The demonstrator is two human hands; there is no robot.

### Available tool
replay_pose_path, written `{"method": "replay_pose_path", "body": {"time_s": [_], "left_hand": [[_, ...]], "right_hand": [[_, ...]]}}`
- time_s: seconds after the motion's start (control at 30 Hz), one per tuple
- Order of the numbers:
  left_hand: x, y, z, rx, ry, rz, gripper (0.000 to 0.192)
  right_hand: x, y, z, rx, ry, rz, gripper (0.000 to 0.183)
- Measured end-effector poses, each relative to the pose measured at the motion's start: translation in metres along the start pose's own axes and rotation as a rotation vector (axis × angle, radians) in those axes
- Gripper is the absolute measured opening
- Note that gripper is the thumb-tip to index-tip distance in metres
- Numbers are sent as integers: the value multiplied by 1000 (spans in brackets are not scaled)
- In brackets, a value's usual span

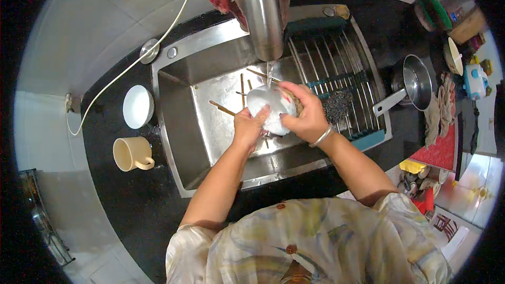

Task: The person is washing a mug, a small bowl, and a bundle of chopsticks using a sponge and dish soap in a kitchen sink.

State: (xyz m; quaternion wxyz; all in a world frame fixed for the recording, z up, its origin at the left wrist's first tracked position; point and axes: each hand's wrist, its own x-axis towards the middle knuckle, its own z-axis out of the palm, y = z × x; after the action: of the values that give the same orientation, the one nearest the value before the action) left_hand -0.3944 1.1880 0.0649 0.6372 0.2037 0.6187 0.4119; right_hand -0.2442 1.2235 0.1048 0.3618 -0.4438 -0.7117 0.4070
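Observation:
Under the running steel faucet (262,27), my left hand (249,126) grips a white bowl (262,100) by its near left side, thumb over the inside. My right hand (305,116) is at the bowl's right side, its fingers around the wall and a tan, rough-looking thing (296,104), perhaps a scrubber, partly hidden beneath them. Several chopsticks (242,86) lie scattered on the floor of the stainless steel sink (221,142) below. A dark wire scourer (337,105) rests on the roll-up rack to the right.
A white bowl (137,106) and a beige mug (132,154) stand left of the sink. The metal-rod rack (331,63) covers the sink's right part. Right of it are a small saucepan (417,83) and cloth gloves (446,102). A white cable (130,65) hangs at the upper left.

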Motion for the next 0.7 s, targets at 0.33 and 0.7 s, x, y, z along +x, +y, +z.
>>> {"method": "replay_pose_path", "body": {"time_s": [0.33, 0.7], "left_hand": [[14, 6, -2, -529, -344, -49, 22], [5, -3, 5, -896, -835, -292, 26]], "right_hand": [[-1, -17, -4, -257, -102, -410, 55], [14, 28, 30, 618, 12, 490, 18]]}}
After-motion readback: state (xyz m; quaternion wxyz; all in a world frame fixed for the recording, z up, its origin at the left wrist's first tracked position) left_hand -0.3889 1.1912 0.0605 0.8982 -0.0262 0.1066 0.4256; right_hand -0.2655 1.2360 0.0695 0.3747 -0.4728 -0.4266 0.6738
